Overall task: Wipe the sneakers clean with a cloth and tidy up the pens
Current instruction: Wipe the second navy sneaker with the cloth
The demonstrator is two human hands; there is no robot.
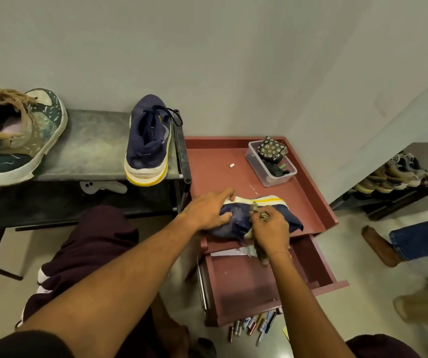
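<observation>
Red-brown, with a raised rim on its far and right sides, the worktop (215, 161) carries a navy sneaker (233, 219) lying on its side near the front edge, its white and yellow sole turned toward the wall. The left hand (207, 210) holds one end of it, fingers over the sole and thumb on the upper. The right hand (269, 228) is bunched round a grey cloth (257, 252) and presses it against the sneaker's side; a tail of cloth hangs over the front edge.

To the left, a grey shelf (96, 140) stands just beside the worktop. A second sneaker (148, 140) stands on it heel outward, and a tan patterned shoe (14, 135) sits at its far end. On the right are a low rack of shoes (388, 174) and another person's leg in jeans (425, 239).

Between the sneaker and the back rim the worktop is bare apart from a small white piece (231, 165).

A clear plastic box (267, 180) in the back right corner holds a flowered pouch (271, 148) and some dark items too small to tell. Below the front edge a drawer (244, 285) is pulled out under the right forearm. The pens (253, 325) lie loose on the floor by its front.
</observation>
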